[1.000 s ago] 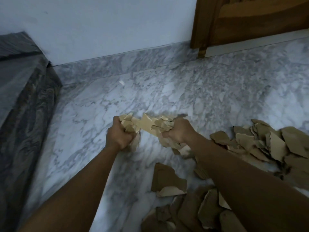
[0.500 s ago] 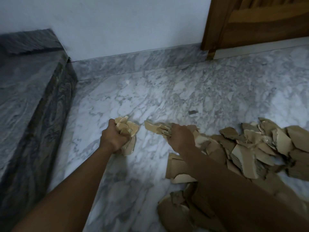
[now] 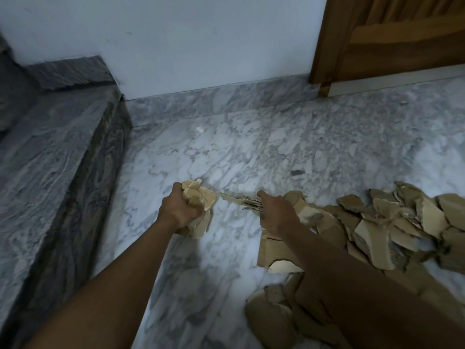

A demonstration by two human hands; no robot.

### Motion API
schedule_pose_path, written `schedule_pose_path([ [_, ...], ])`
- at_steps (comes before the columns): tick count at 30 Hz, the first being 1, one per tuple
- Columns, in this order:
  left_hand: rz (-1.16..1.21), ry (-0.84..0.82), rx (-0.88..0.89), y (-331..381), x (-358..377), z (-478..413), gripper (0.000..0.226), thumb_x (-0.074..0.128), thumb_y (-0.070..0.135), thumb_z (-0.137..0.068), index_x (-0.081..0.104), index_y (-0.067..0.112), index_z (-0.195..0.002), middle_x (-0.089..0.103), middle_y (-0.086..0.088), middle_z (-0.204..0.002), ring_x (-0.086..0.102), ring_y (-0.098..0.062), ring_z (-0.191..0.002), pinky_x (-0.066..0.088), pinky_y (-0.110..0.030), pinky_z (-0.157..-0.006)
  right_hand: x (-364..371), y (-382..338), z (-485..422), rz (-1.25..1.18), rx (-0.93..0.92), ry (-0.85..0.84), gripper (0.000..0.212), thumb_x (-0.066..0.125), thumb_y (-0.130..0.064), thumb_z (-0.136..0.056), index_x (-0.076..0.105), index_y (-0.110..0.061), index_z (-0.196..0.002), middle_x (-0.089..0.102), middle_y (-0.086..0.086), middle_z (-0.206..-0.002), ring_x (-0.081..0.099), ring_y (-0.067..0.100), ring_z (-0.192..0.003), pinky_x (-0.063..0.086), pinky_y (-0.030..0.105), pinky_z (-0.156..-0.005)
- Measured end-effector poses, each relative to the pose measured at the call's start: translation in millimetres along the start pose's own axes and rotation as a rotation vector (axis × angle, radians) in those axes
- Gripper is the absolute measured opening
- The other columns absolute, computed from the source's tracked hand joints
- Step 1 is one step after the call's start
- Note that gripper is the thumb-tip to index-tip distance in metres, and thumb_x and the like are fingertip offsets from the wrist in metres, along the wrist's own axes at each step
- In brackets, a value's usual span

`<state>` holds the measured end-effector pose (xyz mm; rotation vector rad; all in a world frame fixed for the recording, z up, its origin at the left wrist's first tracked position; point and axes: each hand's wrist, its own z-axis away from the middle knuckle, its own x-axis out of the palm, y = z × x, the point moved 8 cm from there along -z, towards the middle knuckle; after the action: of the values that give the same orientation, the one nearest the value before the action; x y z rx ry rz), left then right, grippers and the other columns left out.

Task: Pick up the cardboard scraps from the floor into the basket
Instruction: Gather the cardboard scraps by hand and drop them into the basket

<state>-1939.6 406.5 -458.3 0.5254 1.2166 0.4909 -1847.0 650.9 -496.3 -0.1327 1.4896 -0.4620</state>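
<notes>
Left hand: the left hand (image 3: 180, 210) is clenched tight round a crumpled wad of scraps (image 3: 200, 199). Pale pieces bulge out above and below the fist.

Wad: it is held low over the marble floor (image 3: 226, 152). Whether its lower edge touches the stone cannot be told.

Right hand: the right hand (image 3: 274, 214) grips a thin sheaf of flat scraps (image 3: 240, 199). Their torn tips jut left past the thumb toward the wad, with a strip of bare floor between the two handfuls.

Loose scraps: a pile of cardboard scraps (image 3: 377, 222) lies on the floor just beside and behind the right hand, spreading to the right edge of the view. A larger flat piece (image 3: 273, 250) lies under the right forearm, which hides part of it. Darker pieces (image 3: 271, 311) lie nearer the camera.

Left side: a dark grey stone step (image 3: 50, 159) rises along the floor's left edge, well apart from the left hand.

Background: a pale wall (image 3: 201, 46) meets the floor at a marble skirting, and a wooden door (image 3: 402, 34) stands at upper right.

Small debris: a dark chip (image 3: 297, 172) lies alone on the marble beyond the right hand.
</notes>
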Motion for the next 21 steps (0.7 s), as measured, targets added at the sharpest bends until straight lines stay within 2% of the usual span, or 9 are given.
schedule_pose_path([
  [4,0.015,-0.003,0.015,6.9,0.9,5.9,0.058,0.081,0.031,-0.068,0.044,0.025,-0.112,0.061,-0.003,-0.107,0.059,-0.027,-0.092,0.047,-0.032,-0.074,-6.1,4.6,-7.9,-0.063,0.007,-0.034,0.05,0.063,-0.021,-0.089,0.049,-0.013,-0.137,0.067,0.015,-0.114,0.065,0.035,-0.104,0.053,0.038,-0.084],
  [7,0.05,0.0,0.031,15.0,3.1,10.1,0.057,0.082,0.029,-0.066,0.045,0.026,-0.109,0.062,-0.001,-0.105,0.06,-0.027,-0.093,0.051,-0.034,-0.079,-18.9,23.4,-5.5,-0.297,0.125,-0.018,0.047,0.064,-0.023,-0.091,0.055,-0.005,-0.133,0.065,0.017,-0.121,0.062,0.036,-0.113,0.046,0.032,-0.088],
  [9,0.073,0.008,0.048,23.9,3.2,11.7,0.056,0.082,0.026,-0.067,0.046,0.025,-0.11,0.061,-0.001,-0.105,0.06,-0.026,-0.093,0.051,-0.033,-0.079,-33.7,47.7,2.2,-0.523,0.235,0.056,0.036,0.068,-0.019,-0.081,0.066,-0.004,-0.114,0.068,0.018,-0.107,0.065,0.037,-0.104,0.05,0.034,-0.081],
  [11,0.086,0.013,0.066,33.0,2.6,12.3,0.057,0.082,0.026,-0.067,0.046,0.024,-0.111,0.061,-0.001,-0.104,0.06,-0.027,-0.094,0.051,-0.034,-0.08,-52.8,64.7,13.4,-0.694,0.25,0.141,0.01,0.069,-0.005,-0.084,0.068,-0.009,-0.093,0.068,0.01,-0.086,0.067,0.028,-0.082,0.048,0.031,-0.072],
  [14,0.09,-0.011,0.088,39.2,5.0,15.9,0.057,0.082,0.027,-0.065,0.046,0.024,-0.11,0.062,-0.001,-0.105,0.061,-0.028,-0.095,0.053,-0.038,-0.084,-72.9,64.9,23.3,-0.79,0.2,0.143,0.015,0.07,0.0,-0.088,0.068,-0.013,-0.095,0.067,-0.002,-0.078,0.064,0.009,-0.072,0.048,0.02,-0.063],
  [16,0.077,-0.025,0.094,38.7,5.6,19.3,0.058,0.083,0.027,-0.065,0.046,0.024,-0.11,0.063,-0.002,-0.106,0.061,-0.027,-0.095,0.053,-0.036,-0.083,-72.2,56.9,23.8,-0.829,0.192,0.08,0.018,0.073,-0.003,-0.087,0.068,-0.014,-0.101,0.069,-0.003,-0.084,0.065,0.012,-0.078,0.05,0.021,-0.066],
  [18,0.069,-0.034,0.089,34.6,2.9,22.0,0.059,0.083,0.026,-0.066,0.046,0.024,-0.112,0.062,-0.002,-0.107,0.061,-0.027,-0.096,0.052,-0.036,-0.083,-60.5,50.0,18.6,-0.791,0.213,0.045,0.025,0.076,-0.012,-0.081,0.07,-0.012,-0.104,0.071,0.005,-0.092,0.068,0.024,-0.089,0.055,0.034,-0.077],
  [19,0.065,-0.037,0.083,31.2,0.7,22.8,0.06,0.083,0.026,-0.066,0.046,0.024,-0.113,0.062,-0.002,-0.108,0.06,-0.027,-0.097,0.051,-0.035,-0.083,-50.7,44.9,16.1,-0.709,0.223,0.008,0.034,0.075,-0.019,-0.076,0.07,-0.01,-0.108,0.071,0.01,-0.097,0.068,0.029,-0.095,0.056,0.039,-0.082],
  [21,0.051,-0.042,0.063,22.9,-3.8,23.4,0.062,0.083,0.026,-0.068,0.046,0.023,-0.117,0.061,-0.003,-0.11,0.059,-0.027,-0.098,0.049,-0.033,-0.081,-27.9,36.9,16.2,-0.501,0.297,-0.06,0.048,0.07,-0.03,-0.077,0.064,-0.005,-0.117,0.068,0.015,-0.111,0.065,0.033,-0.106,0.052,0.036,-0.083],
])
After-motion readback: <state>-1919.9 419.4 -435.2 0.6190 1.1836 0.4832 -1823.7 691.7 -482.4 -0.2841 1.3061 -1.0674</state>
